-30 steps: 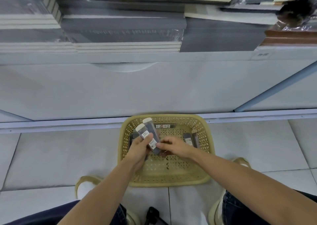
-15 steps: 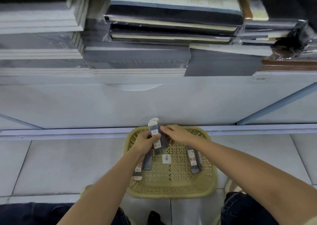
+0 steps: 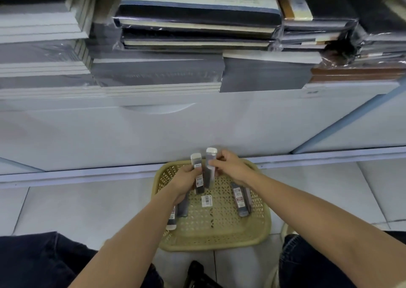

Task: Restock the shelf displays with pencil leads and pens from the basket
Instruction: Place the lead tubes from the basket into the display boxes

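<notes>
Above a yellow basket (image 3: 211, 243) on the floor, the left hand (image 3: 183, 183) grips one pencil lead case (image 3: 199, 184); the right hand (image 3: 234, 169) pinches a second lead case (image 3: 208, 178).

Head camera looks steeply down, near the basket (image 3: 212, 241).

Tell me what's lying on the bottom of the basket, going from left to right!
The left pair of lead cases → the white barcode label → the right pair of lead cases.
</notes>
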### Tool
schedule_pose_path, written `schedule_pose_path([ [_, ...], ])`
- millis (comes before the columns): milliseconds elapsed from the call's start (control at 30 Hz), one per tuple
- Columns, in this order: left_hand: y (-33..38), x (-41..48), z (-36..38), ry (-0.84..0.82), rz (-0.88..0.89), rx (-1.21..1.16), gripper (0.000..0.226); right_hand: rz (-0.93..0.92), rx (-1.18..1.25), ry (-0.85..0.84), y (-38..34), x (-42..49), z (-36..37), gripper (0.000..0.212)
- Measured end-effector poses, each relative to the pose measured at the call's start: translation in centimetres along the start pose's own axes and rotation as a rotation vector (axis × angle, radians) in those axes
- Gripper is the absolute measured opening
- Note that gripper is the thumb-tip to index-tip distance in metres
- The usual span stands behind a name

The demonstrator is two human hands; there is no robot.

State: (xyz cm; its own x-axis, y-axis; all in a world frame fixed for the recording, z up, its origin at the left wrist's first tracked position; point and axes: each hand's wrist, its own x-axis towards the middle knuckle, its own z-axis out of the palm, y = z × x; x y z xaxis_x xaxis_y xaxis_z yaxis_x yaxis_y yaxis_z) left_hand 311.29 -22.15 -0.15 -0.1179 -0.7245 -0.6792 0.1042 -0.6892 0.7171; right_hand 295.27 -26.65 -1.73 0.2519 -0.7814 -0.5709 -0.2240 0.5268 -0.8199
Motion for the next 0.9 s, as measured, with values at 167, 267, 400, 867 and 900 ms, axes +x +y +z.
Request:
schedule_pose_path([
  [167, -0.1, -1.2, 0.5, -0.078, 0.004, 0.036, 0.029, 0.039, 0.202, -0.075, -0.5, -0.7, 1.0, 0.042],
  [267, 0.3, -1.5, 0.3, -0.116, -0.015, -0.014, 0.032, 0.009, 0.191, -0.016, -1.0, -0.8, 0.8, 0.055],
  [400, 0.5, -1.6, 0.3, -0.156, -0.027, -0.017, 0.039, -0.096, 0.052, 0.022, -0.9, -1.3, 0.1, 0.034],
  [867, 0.1, -1.9, -4.4, 0.107, 0.120, 0.135, 0.010, -0.068, -0.397, -0.040, 0.6, -1.3, 0.8, 0.036],
  [900, -0.1, -1.9, -5.4, 0.168, 0.130, 0.155, 0.012, -0.061, -0.482, -0.035, 1.5, -1.1, 0.6, 0.035],
])
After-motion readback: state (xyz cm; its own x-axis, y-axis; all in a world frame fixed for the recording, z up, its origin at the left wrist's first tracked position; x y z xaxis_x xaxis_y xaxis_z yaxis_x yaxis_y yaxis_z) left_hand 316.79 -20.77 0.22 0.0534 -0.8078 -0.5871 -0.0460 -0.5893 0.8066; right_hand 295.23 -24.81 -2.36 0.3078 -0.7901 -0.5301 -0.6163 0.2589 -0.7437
